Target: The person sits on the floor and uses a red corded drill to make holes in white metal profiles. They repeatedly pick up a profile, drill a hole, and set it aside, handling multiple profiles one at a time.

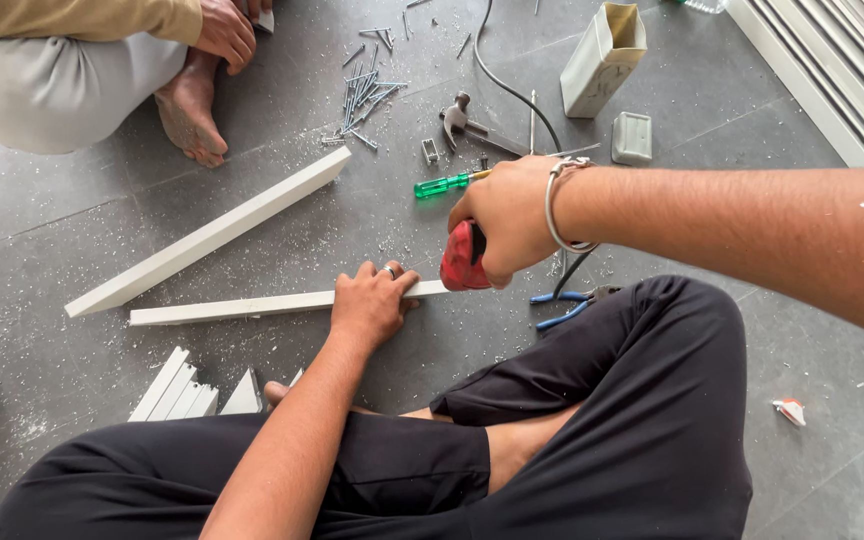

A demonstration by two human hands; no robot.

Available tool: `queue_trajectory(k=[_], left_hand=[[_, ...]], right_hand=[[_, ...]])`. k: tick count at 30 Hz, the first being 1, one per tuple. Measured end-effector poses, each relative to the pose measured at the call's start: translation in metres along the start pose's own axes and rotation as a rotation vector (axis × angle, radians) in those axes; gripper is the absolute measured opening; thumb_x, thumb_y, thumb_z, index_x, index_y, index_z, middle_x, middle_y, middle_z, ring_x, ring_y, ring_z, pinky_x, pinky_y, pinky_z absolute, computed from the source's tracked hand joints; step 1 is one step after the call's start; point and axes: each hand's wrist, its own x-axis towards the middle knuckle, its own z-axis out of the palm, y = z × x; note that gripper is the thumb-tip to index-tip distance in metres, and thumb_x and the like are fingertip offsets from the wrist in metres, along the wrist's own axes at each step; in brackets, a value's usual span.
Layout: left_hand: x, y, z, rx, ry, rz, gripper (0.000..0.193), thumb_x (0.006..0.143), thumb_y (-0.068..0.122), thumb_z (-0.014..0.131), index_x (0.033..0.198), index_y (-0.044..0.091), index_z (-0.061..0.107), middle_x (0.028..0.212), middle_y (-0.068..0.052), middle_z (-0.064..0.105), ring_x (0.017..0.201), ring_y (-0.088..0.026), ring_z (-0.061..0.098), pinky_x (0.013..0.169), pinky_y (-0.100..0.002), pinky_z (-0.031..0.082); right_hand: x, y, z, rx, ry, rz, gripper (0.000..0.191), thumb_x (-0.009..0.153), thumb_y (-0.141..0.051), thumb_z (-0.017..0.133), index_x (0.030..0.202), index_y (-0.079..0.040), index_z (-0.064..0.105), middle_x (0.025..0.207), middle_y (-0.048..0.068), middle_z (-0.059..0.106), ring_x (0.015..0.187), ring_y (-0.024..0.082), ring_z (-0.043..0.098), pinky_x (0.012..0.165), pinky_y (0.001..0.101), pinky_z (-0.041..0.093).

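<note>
Left hand lies flat on a white strip on the grey floor, fingers together, pinning it. Right hand has fingers clamped on a red tool handle at the strip's right end. Green screwdriver, hammer, blue pliers near.

Bright, even daylight fills the scene, soft and diffuse, with no harsh glare. Shadows are faint and short, pooling under the white strip and the legs at the lower middle of the frame. Focus is sharp throughout; wide-angle stretch bends the right and lower edges slightly.
</note>
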Motion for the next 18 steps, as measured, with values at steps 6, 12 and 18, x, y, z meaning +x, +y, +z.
queue_trajectory(k=[6,12,18], left_hand=[[-0.001,-0.002,0.003,-0.006,0.008,0.006,0.035,0.092,0.048,0.065,0.125,0.034,0.064,0.125,0.006,0.064,0.112,-0.022,0.06,0.082,-0.048,0.05],[0.0,0.0,0.002,0.0,-0.021,-0.008,0.037,0.091,0.049,0.064,0.126,0.035,0.063,0.125,0.006,0.063,0.114,-0.021,0.059,0.083,-0.049,0.05],[0.0,-0.001,0.001,-0.004,-0.032,-0.007,0.039,0.093,0.049,0.064,0.13,0.038,0.061,0.127,0.005,0.062,0.115,-0.021,0.059,0.086,-0.049,0.048]], right_hand=[[0.008,0.004,0.007,-0.015,0.012,-0.029,0.075,0.058,-0.035,0.085,0.131,-0.029,0.067,0.115,0.006,0.074,0.109,0.026,0.071,0.094,0.0402,0.057],[0.009,0.009,0.012,0.027,0.029,-0.008,0.079,0.056,-0.036,0.085,0.132,-0.029,0.067,0.113,0.007,0.075,0.106,0.028,0.072,0.094,0.0406,0.057],[-0.005,0.004,-0.006,0.021,0.037,-0.023,0.08,0.056,-0.037,0.085,0.133,-0.029,0.067,0.107,0.01,0.077,0.1,0.028,0.074,0.091,0.041,0.058]])
